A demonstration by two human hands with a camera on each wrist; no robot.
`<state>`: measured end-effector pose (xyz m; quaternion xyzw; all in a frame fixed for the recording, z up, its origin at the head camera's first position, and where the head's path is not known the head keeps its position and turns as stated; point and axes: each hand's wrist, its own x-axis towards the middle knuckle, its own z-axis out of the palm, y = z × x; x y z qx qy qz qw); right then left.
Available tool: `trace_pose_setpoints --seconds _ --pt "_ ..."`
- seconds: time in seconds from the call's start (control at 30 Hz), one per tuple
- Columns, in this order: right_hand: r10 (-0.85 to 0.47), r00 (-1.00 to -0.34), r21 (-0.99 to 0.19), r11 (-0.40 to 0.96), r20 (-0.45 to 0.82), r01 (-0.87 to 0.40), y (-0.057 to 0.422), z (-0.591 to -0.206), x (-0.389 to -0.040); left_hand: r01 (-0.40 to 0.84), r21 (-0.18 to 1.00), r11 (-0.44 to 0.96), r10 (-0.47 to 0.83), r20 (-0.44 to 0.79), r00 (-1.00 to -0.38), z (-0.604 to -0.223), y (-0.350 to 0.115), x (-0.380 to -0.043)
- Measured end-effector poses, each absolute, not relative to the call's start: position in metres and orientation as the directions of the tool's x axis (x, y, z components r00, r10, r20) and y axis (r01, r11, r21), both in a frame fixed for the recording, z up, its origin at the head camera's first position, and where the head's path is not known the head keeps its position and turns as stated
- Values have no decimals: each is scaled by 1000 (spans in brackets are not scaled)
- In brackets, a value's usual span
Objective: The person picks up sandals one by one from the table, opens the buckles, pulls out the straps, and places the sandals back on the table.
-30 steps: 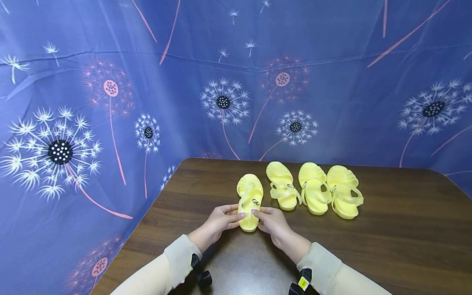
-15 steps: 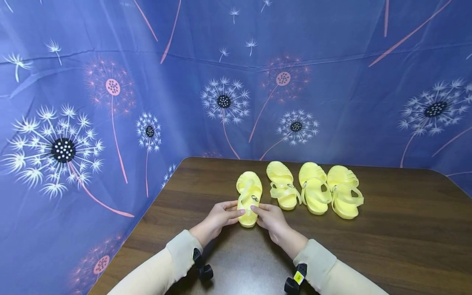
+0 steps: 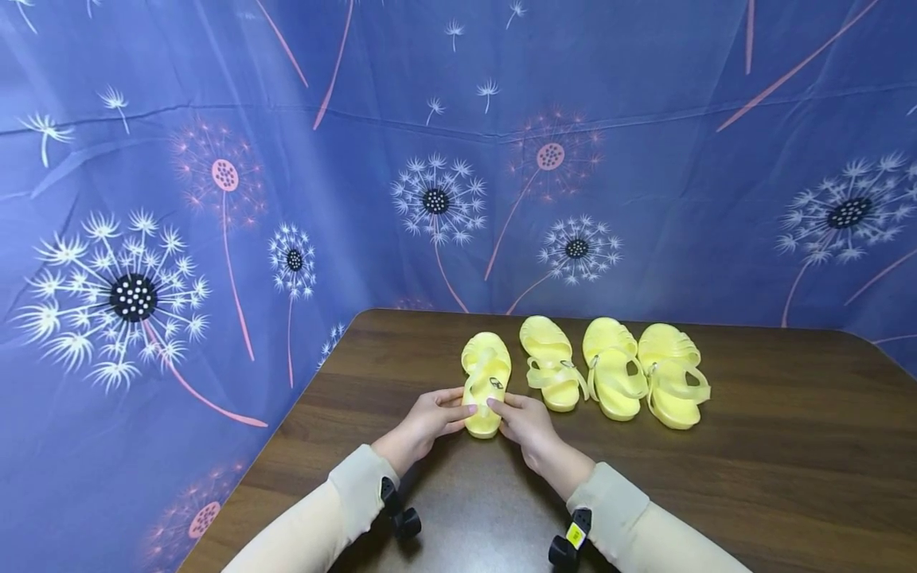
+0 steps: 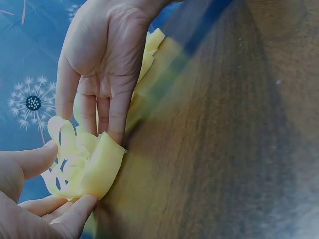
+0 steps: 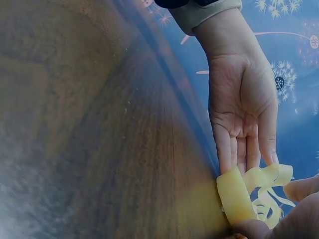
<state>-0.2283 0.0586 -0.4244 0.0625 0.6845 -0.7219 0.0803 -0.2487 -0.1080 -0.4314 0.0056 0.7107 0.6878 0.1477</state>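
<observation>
A yellow sandal [image 3: 485, 390], toe toward the back of the table, is held between both hands near the table's middle. My left hand [image 3: 428, 418] grips its left edge, thumb on top at the heel end. From the other side my right hand [image 3: 532, 434] pinches the right edge, its thumb over the strap area. The left wrist view shows the sandal's heel [image 4: 104, 167] from behind, low against the wood. Fingers of both hands under the sandal are partly hidden. A small dark buckle mark shows on its strap.
To the right, a row of three similar yellow sandals stands on the table: one nearest the held one [image 3: 550, 362], a middle one [image 3: 614, 370] and a far right one [image 3: 671, 376]. The brown wooden table [image 3: 774, 446] meets a blue dandelion-print cloth [image 3: 680, 199] behind.
Both hands have slid the held sandal slightly away, toward the back of the table, keeping the same hold. The three other sandals stay in place; the head view has shifted a little.
</observation>
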Motion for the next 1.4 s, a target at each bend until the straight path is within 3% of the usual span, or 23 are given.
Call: trace_pose_setpoints --seconds 1.4 --pt "-21 -972 -970 68 -235 234 57 -422 -260 -240 970 34 184 -242 -953 -428 -101 -285"
